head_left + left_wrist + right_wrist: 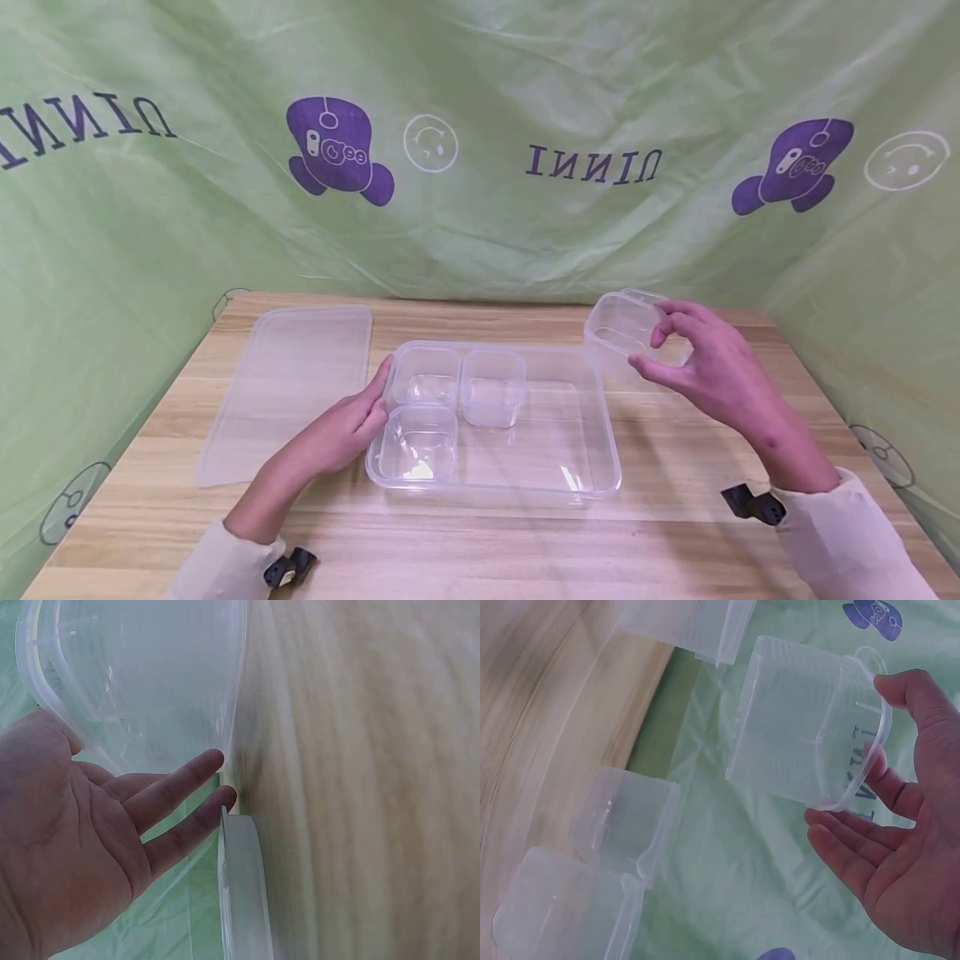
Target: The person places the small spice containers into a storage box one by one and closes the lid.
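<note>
A large clear plastic box stands on the table, with three small clear containers inside: one back left, one front left and one back middle. Against the box's left wall rests my left hand; in the left wrist view its lower fingers are stretched out. My right hand pinches the rim of another small clear container, lifted above the box's back right corner. Two more small containers stand beyond it in the right wrist view, mostly hidden in the head view.
A flat translucent lid lies on the left of the wooden table, beside my left forearm. A green printed cloth hangs behind the table and along both sides.
</note>
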Motion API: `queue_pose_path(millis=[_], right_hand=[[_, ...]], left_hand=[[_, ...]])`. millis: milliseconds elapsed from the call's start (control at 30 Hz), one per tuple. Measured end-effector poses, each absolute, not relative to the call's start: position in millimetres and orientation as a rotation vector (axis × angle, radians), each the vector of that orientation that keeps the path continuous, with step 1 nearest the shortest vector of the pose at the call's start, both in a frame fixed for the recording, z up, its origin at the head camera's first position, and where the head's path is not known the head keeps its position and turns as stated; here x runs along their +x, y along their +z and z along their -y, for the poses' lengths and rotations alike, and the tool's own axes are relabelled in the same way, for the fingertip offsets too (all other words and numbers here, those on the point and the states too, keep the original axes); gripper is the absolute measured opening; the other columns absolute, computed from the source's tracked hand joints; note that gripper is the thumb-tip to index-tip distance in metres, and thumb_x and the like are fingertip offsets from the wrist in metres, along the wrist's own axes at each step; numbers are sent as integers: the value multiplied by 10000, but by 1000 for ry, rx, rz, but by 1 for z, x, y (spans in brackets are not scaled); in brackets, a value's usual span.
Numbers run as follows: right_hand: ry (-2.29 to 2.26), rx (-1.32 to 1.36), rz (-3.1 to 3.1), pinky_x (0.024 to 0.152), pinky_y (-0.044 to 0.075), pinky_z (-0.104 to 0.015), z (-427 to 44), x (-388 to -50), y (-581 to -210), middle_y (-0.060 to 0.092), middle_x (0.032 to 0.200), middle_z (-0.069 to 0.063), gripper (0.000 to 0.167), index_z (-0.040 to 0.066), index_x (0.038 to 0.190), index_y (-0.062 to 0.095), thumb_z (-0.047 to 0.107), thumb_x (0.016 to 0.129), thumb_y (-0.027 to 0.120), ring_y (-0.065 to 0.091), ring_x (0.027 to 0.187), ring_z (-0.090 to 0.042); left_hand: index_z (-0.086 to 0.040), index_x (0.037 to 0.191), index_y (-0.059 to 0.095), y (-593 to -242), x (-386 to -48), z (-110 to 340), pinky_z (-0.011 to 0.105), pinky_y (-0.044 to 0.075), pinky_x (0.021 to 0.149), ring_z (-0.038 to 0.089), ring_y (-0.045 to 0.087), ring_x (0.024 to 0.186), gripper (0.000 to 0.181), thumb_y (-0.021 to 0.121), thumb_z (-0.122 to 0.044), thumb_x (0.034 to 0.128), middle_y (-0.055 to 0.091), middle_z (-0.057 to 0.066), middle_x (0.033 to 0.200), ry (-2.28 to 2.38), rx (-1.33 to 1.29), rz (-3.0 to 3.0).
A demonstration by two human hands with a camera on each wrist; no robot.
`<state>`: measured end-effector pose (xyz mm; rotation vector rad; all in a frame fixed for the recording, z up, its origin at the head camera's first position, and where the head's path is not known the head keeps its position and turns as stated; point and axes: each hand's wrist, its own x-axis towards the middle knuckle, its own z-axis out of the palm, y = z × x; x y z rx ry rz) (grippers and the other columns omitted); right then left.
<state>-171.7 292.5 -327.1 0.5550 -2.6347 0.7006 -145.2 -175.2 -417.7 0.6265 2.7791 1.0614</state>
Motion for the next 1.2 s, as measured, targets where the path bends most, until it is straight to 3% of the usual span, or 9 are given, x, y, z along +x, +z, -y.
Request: queue_pose_path(millis=[467, 967, 1200], right_hand=[[683, 622, 2612, 775, 486, -492, -278, -169, -328, 615, 1350, -163, 332, 159, 869, 592, 251, 780, 898, 575, 1212, -435], [683, 720, 2559, 788, 515, -503, -267, -167, -331, 628, 1349, -137, 327, 179, 833, 586, 228, 759, 901, 632, 1150, -422], [692, 784, 2536, 856, 520, -508, -261, -167, -334, 632, 1332, -131, 350, 188, 822, 575, 200, 736, 914, 622, 1174, -404]], left_hand=[[-22, 1646, 84, -417, -145, 176, 542, 297, 1171, 397, 377, 1433, 646, 362, -198, 1091, 287, 256, 1611, 1059, 627, -2774], [-13, 1643, 96, -420, -146, 176, 538, 307, 1166, 388, 394, 1425, 638, 358, -174, 1084, 299, 256, 1604, 1064, 639, -2783], [-15, 1644, 97, -419, -146, 176, 538, 308, 1165, 393, 394, 1424, 637, 358, -171, 1084, 301, 256, 1603, 1062, 644, -2787]])
